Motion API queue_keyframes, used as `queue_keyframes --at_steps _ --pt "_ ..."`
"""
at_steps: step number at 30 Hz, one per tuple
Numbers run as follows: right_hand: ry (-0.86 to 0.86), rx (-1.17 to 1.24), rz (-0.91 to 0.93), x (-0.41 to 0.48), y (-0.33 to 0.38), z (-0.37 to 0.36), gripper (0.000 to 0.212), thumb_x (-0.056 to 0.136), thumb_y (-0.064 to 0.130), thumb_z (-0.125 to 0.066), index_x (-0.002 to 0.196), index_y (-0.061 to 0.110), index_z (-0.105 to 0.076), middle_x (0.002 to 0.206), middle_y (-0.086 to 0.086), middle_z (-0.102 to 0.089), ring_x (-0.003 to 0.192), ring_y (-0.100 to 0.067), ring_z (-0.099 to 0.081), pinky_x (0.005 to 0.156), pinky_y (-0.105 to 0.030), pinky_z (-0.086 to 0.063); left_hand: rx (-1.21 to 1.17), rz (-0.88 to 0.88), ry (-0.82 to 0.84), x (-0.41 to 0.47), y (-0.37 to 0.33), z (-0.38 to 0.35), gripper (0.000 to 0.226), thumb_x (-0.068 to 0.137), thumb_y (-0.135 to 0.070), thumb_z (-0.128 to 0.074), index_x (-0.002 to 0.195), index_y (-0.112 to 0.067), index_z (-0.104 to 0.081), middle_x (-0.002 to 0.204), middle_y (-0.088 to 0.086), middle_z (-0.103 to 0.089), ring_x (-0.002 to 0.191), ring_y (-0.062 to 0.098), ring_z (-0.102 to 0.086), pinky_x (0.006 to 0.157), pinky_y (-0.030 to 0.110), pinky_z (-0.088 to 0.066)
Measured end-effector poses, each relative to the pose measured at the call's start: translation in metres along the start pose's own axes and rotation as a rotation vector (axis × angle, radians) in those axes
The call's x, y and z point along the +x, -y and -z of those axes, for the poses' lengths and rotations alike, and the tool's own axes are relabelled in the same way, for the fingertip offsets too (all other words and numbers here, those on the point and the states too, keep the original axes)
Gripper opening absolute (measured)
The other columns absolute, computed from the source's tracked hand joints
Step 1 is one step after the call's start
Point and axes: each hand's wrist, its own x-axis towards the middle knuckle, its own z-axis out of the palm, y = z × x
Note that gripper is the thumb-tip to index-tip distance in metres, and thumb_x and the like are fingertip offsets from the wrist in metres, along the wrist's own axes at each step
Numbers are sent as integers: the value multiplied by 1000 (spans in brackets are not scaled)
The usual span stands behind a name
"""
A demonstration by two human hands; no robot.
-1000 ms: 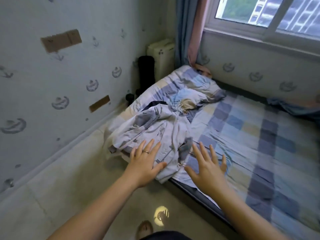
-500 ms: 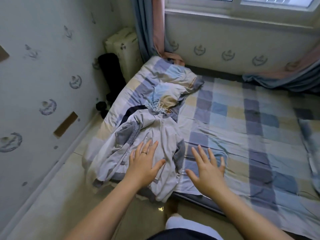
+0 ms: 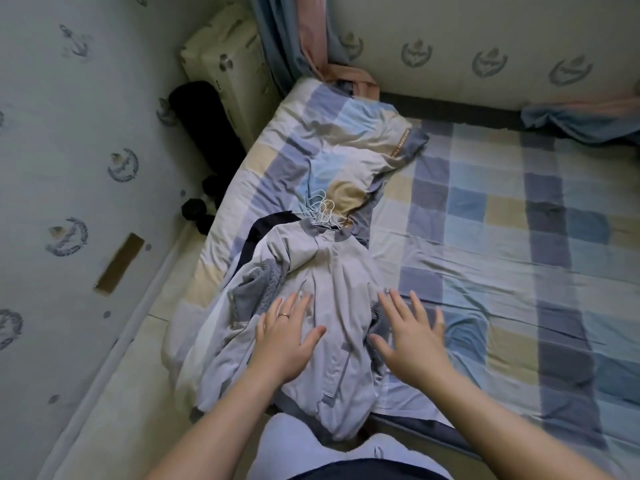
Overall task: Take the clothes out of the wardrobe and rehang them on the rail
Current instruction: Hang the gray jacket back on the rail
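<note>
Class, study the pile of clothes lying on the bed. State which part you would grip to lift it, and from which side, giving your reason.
Grip the bunched white hanger hooks at the collar end of the clothes, coming from above on the pillow side. The hooks lie together, so one hand probably lifts every garment.

Legible text: none is showing.

Item 1. Checked pillowcase (image 3: pixel 353 133), lying at the head of the bed (image 3: pixel 485 244): a narrow tan strip (image 3: pixel 401 143) is running along its right-hand edge and carrying a line of dark lettering, too small and blurred to read.

Item 2. Wallpaper (image 3: pixel 52 98): a grey emblem (image 3: pixel 123 165), a small crest inside a curved wreath, is repeating across both walls. No words can be made out in it.

Item 3. Cream unit (image 3: pixel 239 77) in the corner: a dark round mark (image 3: pixel 225 60) is showing on its front, its form unclear.
</note>
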Motion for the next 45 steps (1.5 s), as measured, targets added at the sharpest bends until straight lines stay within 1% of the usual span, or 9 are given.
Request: queue_keyframes --at_steps 11,16,24,28,32,34,37,42,45 --pt "163 8 -137 146 19 -80 71 99 56 -32 154 36 7 162 14 11 150 -20 13 118 -54 4 -37 6 187 182 93 -21 66 99 -59 -38 157 -36 -14 166 -8 -8 152 17 0 121 43 -8" --pt "161 41 -170 234 22 -123 69 99 51 -36 154 36 3 163 14 4 150 -19 7 117 -52 1 99 -56 199 273 128 -49 67 98 -59 -38 157 -34 -16 166 -3 -11 152 21 -1 120 43 -8" --pt "96 50 -189 386 6 -192 68 97 50 -38 154 34 -5 163 12 -5 150 -21 -3 117 -52 -7 298 -133 100 414 169 -96 68 96 -57 -43 155 -30 -22 167 3 -11 152 28 -4 120 47 -11" --pt "-1 -57 -124 438 -11 -217 73 97 48 -39 156 25 -3 164 6 -4 149 -25 -8 116 -51 -16 385 -173 -31 468 185 -106 72 96 -54 -45 157 -25 -19 166 6 -11 151 33 -9 119 50 -13" --pt "25 -48 -128 472 -30 -230 77 95 46 -43 156 20 -3 163 0 -9 145 -27 -21 110 -50 -30 356 -143 -57 502 193 -110 72 97 -49 -49 157 -22 -20 159 8 -30 141 34 -29 112 49 -25" --pt "44 -9 -139 484 -34 -230 77 93 43 -45 155 19 -6 159 -3 -18 138 -31 -30 105 -50 -36 377 -149 -100 510 189 -111 68 97 -43 -51 155 -19 -25 146 13 -43 128 38 -40 102 49 -33" --pt "46 4 -151 490 -38 -228 73 93 41 -47 154 19 -12 149 -10 -33 128 -37 -40 100 -49 -40 365 -149 -135 514 182 -111 55 99 -34 -51 148 -16 -34 136 16 -49 118 40 -44 95 50 -36" --pt "64 83 -199 489 -44 -217 72 91 33 -50 153 20 -16 143 -13 -40 128 -36 -43 101 -48 -39 167 -110 -204 503 174 -105 28 102 -33 -46 118 -12 -54 121 15 -55 111 39 -48 92 49 -36" --pt "33 253 -172 482 -54 -211 60 90 22 -51 146 19 -31 136 -14 -49 125 -35 -47 101 -48 -41 38 -141 -224 485 179 -100 21 101 -28 -49 105 -9 -57 110 17 -57 103 41 -51 88 50 -39"
